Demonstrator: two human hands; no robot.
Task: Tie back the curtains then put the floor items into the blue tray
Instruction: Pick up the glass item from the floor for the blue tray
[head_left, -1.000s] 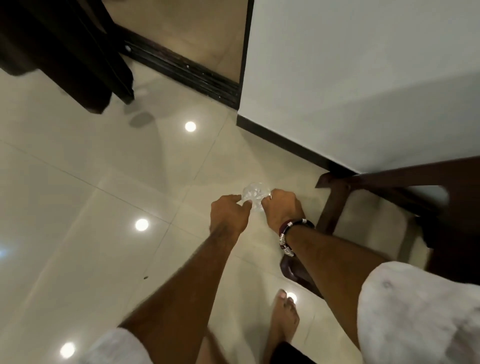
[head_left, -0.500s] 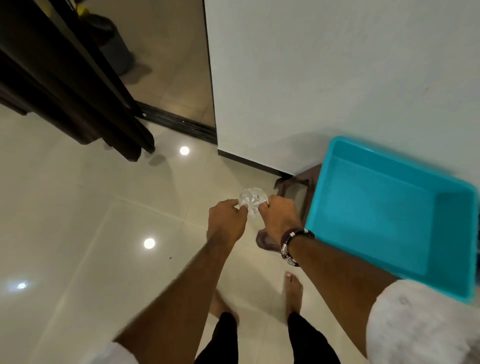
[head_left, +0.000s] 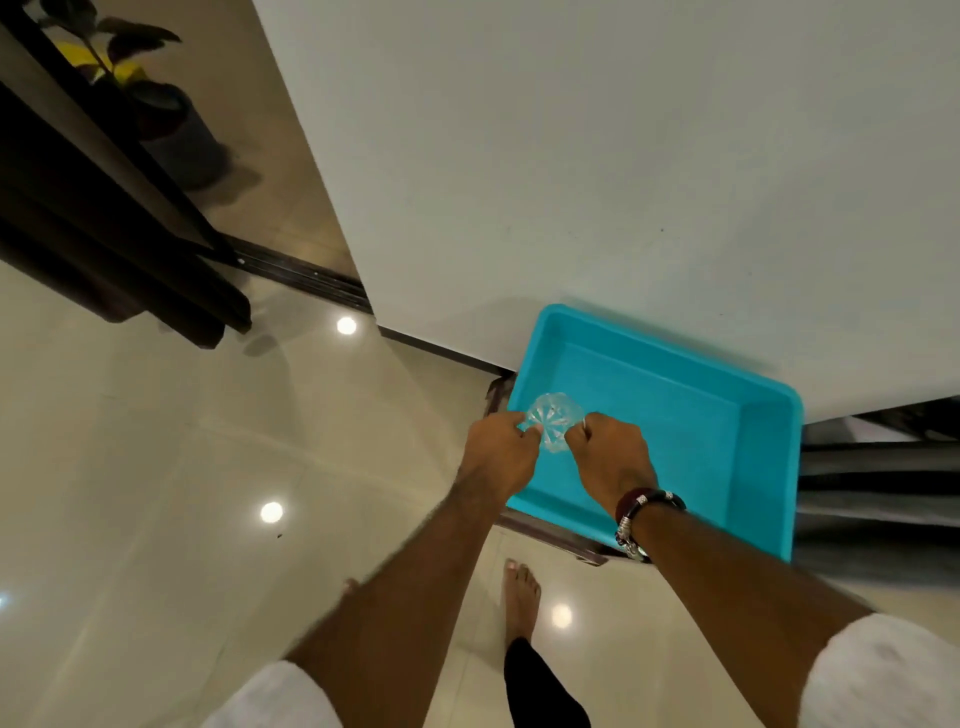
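Note:
A small clear plastic item (head_left: 554, 418) with ribbed, star-like facets is pinched between both hands. My left hand (head_left: 500, 452) grips its left edge and my right hand (head_left: 613, 457), with a dark bracelet on the wrist, grips its right edge. The item hangs over the near-left part of the blue tray (head_left: 748, 457), which looks empty and rests on a dark wooden stool (head_left: 550, 535) against the white wall. A dark curtain (head_left: 104, 244) hangs at the upper left beside the door opening.
Glossy cream floor tiles (head_left: 182, 493) spread to the left with light reflections. A potted plant (head_left: 171, 130) stands beyond the dark sliding-door track (head_left: 306, 280). My bare foot (head_left: 521, 597) is below the stool. Grey striped fabric (head_left: 878, 488) lies right of the tray.
Both hands have carried the clear item up from near the floor and to the right, over the blue tray. The view has tilted up, bringing the tray and the plant into sight.

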